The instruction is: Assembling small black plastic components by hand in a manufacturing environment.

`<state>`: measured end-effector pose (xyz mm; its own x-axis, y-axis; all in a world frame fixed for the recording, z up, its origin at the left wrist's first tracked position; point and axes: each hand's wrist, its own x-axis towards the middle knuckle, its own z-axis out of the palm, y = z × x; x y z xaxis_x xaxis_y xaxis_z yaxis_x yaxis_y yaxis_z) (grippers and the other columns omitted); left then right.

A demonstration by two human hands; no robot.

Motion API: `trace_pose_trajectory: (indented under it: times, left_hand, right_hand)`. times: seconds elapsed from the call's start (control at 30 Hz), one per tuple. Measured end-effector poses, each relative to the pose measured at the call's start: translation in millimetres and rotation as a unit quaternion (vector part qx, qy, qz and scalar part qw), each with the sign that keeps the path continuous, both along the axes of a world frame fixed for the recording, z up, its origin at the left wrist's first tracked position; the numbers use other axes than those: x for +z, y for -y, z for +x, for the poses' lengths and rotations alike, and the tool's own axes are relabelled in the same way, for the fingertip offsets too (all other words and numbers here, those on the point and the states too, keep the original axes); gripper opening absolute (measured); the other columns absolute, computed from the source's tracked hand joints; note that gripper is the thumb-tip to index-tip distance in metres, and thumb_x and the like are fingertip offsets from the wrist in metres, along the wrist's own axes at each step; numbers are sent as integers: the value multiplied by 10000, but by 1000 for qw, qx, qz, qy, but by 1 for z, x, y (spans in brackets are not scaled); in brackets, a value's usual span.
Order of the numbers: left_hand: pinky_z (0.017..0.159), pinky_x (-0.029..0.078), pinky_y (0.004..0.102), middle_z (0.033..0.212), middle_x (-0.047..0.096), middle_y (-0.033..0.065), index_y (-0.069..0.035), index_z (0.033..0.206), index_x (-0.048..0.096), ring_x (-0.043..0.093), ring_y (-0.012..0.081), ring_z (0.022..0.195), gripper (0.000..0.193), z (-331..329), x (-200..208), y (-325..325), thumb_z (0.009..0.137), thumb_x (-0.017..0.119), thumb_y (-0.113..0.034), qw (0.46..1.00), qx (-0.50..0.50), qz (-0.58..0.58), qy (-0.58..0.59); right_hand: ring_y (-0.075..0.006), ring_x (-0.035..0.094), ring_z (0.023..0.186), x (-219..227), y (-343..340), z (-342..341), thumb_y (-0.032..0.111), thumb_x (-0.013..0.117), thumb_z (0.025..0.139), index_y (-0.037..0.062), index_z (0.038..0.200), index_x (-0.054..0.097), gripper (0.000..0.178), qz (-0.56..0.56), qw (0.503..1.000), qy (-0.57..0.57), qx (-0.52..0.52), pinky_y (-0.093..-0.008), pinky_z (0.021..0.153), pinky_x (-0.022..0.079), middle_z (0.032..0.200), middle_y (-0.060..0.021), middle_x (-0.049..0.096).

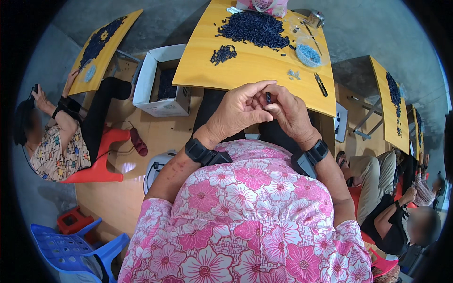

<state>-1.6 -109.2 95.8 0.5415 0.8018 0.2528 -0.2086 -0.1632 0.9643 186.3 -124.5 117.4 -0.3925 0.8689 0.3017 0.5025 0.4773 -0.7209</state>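
In front of my body, just off the table's near edge, my two hands meet. A small dark, tube-shaped piece (268, 97) stands between the thumb and fingers of my right hand (295, 115). My left hand (236, 113) is curled in from the other side, its fingertips close against the right one's; what they pinch is hidden. Beyond them on the yellow table (203, 66) lie a few small light-blue pieces (293, 74) and black tweezers (321, 85). A clear bowl (309, 55) holds many more blue pieces. Farther back is a big pile of dark tubes (255, 29), with a smaller heap (223, 54) nearer.
A white carton (160, 106) with dark pieces inside stands left of the table. A pink package (264, 5) and a metal tin (315, 19) sit at the back. People work at tables on both sides. A blue plastic chair (61, 245) is at lower left.
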Motion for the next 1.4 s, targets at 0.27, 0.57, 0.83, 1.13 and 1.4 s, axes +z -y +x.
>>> trace_pose_trajectory:
  times: [0.27,0.57,0.83,1.13,1.4]
  left_hand:
    - [674,440,194,887,543,-24,-18,1316,531,486,47,728,602,3,12,-2,824,769,-272,986,78,100,-113]
    - [642,452,233,818,564,29,-4,1234,578,520,93,680,542,3,15,1,832,743,-329,977,107,137,-125]
    - [661,474,246,838,596,56,0,1229,577,562,110,701,499,4,14,3,845,730,-279,973,129,151,-120]
    - [646,492,235,834,608,61,15,1198,594,604,107,703,399,5,4,-1,867,693,-185,968,145,165,-122]
    - [642,502,224,841,605,48,4,1224,589,598,93,685,403,9,1,-1,876,684,-177,963,168,178,-112]
  right_hand:
    - [-371,640,901,2,-3,-1,224,618,900,67,1148,525,308,17,1000,2,11,-398,766,513,959,-158,645]
    - [-374,642,912,5,-2,-4,195,592,917,55,1178,503,309,11,1000,18,22,-404,781,512,964,-170,648]
    - [-389,640,915,6,-3,-5,157,578,910,50,1193,491,315,6,999,49,17,-425,782,511,971,-185,649]
    - [-399,636,892,0,-10,-6,106,564,896,47,1183,501,299,41,998,30,32,-429,754,510,964,-195,647]
    - [-378,644,854,-2,-12,-6,124,561,904,51,1174,519,283,71,997,39,15,-414,730,516,937,-185,651]
